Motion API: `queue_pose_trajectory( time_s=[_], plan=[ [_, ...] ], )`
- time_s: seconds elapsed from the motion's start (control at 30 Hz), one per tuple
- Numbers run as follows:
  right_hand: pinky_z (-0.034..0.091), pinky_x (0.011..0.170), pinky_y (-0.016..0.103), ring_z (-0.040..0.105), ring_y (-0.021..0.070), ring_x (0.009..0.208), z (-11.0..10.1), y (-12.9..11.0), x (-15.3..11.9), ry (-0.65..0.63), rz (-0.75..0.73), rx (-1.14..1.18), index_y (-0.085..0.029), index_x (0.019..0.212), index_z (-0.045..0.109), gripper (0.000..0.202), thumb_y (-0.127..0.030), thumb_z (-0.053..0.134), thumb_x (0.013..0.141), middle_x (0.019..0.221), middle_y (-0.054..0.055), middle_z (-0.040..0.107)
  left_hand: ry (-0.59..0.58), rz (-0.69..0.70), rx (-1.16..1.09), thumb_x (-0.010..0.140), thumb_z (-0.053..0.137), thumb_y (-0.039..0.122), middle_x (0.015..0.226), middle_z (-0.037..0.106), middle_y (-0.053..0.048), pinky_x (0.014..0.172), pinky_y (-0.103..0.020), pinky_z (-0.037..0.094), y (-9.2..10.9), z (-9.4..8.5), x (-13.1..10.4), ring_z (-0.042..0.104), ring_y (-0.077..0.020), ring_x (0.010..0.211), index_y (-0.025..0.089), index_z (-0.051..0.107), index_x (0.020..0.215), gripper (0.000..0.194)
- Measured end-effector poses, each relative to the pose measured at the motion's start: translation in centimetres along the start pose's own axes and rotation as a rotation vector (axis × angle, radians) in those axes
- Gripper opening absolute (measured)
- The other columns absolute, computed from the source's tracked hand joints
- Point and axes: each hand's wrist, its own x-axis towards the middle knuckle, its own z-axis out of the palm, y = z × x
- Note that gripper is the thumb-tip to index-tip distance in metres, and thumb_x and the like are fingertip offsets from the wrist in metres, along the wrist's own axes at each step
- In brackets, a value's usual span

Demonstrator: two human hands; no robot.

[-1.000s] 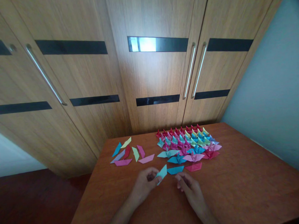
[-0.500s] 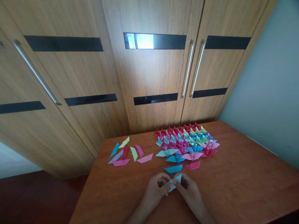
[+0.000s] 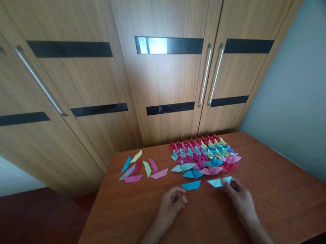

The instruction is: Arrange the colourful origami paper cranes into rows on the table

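My right hand (image 3: 239, 196) pinches a pale aqua folded paper piece (image 3: 217, 182) by its right end, between thumb and fingers. This piece is flat and wing-shaped, and it partly covers a red folded paper piece (image 3: 206, 183). To their left lies a blue folded paper piece (image 3: 191, 185). My left hand (image 3: 172, 202) is just below that blue piece, fingers loosely curled and apart, with nothing visible in them. Beyond both hands stand rows of origami cranes (image 3: 202, 156) in red, pink, yellow, blue and aqua; the front ones have spread wings.
Several flat folded paper pieces (image 3: 133, 178) in blue, yellow, red, lilac, green and pink lie at the left of the wooden table (image 3: 123, 213). A wooden wardrobe (image 3: 163, 78) with metal handles stands behind the table, and a pale wall (image 3: 294, 105) is at the right.
My right hand has moved right and away from me with the aqua paper piece. My left hand has let go of that piece and stays near its former place.
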Motion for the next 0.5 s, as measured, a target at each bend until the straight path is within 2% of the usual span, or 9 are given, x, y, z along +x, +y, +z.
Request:
queue_pose_trajectory(
  time_s=[0.1, 0.2, 0.3, 0.4, 0.5],
  plan=[
    [0.049, 0.065, 0.027, 0.065, 0.0238, 0.079, -3.6, 1.1, 2.6, 0.120, 0.035, -0.099, -0.016, 0.095, 0.063, 0.048, -0.054, 0.065, 0.066, 0.086, 0.008, 0.071, 0.000, 0.000, 0.008, 0.070, 0.063, 0.027, 0.067, 0.063, -0.001, 0.051, -0.021, 0.040, -0.1, 0.0, 0.0, 0.053, -0.0110, 0.055, 0.017, 0.061, 0.089, 0.022],
    [0.048, 0.070, 0.030, 0.066, 0.0273, 0.085, -5.8, 2.1, 4.4, 0.175, 0.053, -0.316, -0.017, 0.092, 0.066, 0.047, -0.055, 0.063, 0.066, 0.088, 0.010, 0.072, -0.014, 0.005, 0.014, 0.070, 0.061, 0.023, 0.068, 0.064, -0.001, 0.052, -0.021, 0.040, -0.1, -0.1, 0.0, 0.054, -0.0111, 0.056, 0.017, 0.061, 0.089, 0.020],
    [0.047, 0.068, 0.033, 0.066, 0.0302, 0.085, -6.5, 2.8, 5.4, 0.191, 0.038, -0.542, -0.019, 0.089, 0.068, 0.045, -0.057, 0.059, 0.067, 0.084, 0.011, 0.072, -0.029, 0.006, 0.021, 0.072, 0.059, 0.021, 0.069, 0.064, -0.002, 0.052, -0.021, 0.040, -0.2, -0.1, -0.1, 0.054, -0.0110, 0.057, 0.017, 0.061, 0.089, 0.018],
    [0.046, 0.062, 0.034, 0.067, 0.0315, 0.080, -6.3, 2.9, 5.8, 0.176, 0.015, -0.730, -0.022, 0.088, 0.070, 0.045, -0.060, 0.056, 0.068, 0.083, 0.011, 0.073, -0.037, 0.012, 0.028, 0.072, 0.058, 0.020, 0.069, 0.064, -0.002, 0.052, -0.021, 0.040, -0.4, -0.3, 0.0, 0.054, -0.0106, 0.056, 0.017, 0.062, 0.088, 0.017],
    [0.043, 0.055, 0.033, 0.066, 0.0308, 0.074, -5.9, 2.3, 5.6, 0.137, 0.062, -0.881, -0.026, 0.092, 0.070, 0.049, -0.066, 0.053, 0.068, 0.086, 0.012, 0.072, -0.042, 0.023, 0.030, 0.073, 0.059, 0.022, 0.070, 0.064, -0.002, 0.052, -0.020, 0.041, -0.6, -0.4, 0.0, 0.054, -0.0105, 0.056, 0.017, 0.062, 0.089, 0.017]
  ],
)
